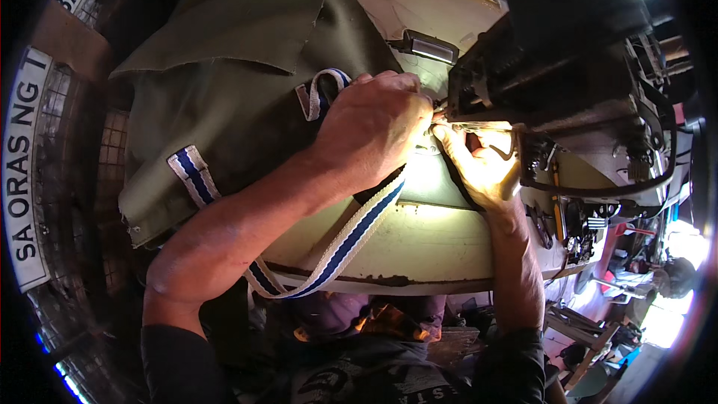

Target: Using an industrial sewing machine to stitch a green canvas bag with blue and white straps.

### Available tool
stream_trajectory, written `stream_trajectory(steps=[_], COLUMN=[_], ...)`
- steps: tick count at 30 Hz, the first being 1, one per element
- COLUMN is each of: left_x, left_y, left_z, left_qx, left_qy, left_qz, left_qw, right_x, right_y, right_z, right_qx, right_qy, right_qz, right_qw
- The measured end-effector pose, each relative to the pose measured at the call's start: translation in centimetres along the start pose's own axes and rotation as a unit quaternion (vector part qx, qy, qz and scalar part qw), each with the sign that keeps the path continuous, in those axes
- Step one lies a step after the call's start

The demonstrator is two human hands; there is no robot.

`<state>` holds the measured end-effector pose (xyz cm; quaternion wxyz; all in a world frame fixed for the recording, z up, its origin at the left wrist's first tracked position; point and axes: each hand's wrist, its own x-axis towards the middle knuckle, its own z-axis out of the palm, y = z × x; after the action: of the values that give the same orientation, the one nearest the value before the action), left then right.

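A dark sewing machine head stands at the upper right, its lamp lighting the spot below it. My left hand is closed, knuckles up, beside the lit spot; its fingertips are hidden. Across from it, my right hand is bent in a pinch under the machine head, and what it grips is too small to make out. A white strap with a blue stripe runs from under my left hand and loops at the table's near edge. Olive-green fabric lies left of my hands, with further strap ends on it.
The pale machine table has a worn, chipped near edge. Small tools, among them a yellow-handled one, lie at its right. A metal-edged block sits behind my hands. Wire mesh and lettered signs stand at the left.
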<state>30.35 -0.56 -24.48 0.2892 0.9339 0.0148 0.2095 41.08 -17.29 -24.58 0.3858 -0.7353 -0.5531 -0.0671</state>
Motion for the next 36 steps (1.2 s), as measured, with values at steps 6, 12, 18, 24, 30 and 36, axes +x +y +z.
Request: stream_trajectory(steps=[6,12,18,24,30,36], left_x=[-0.2,-0.4,-0.5,-0.6,-0.6,-0.6], left_y=[-0.1,0.1,0.3,0.2,0.2,0.5], left_z=[0.4,0.3,0.1,0.1,0.1,-0.1], left_qx=[0.009,-0.010,0.002,0.017,0.024,0.015], left_qy=[0.012,0.006,-0.006,-0.010,-0.043,-0.017], left_qz=[0.000,-0.008,-0.025,-0.022,-0.037,-0.035], left_qw=[1.000,1.000,1.000,1.000,0.998,0.999], right_x=[-0.3,-0.4,-0.3,0.2,-0.2,-0.5], right_y=[-0.7,0.2,-0.3,-1.0,-0.7,0.3], right_z=[-0.4,-0.6,-0.5,-0.5,-0.7,-0.7], right_qx=[0.143,-0.047,0.083,0.057,0.068,-0.083], right_qy=[-0.052,-0.118,-0.067,-0.054,-0.055,-0.095], right_qz=[0.228,0.134,0.199,0.195,0.245,0.113], right_qw=[0.962,0.983,0.974,0.978,0.965,0.986])
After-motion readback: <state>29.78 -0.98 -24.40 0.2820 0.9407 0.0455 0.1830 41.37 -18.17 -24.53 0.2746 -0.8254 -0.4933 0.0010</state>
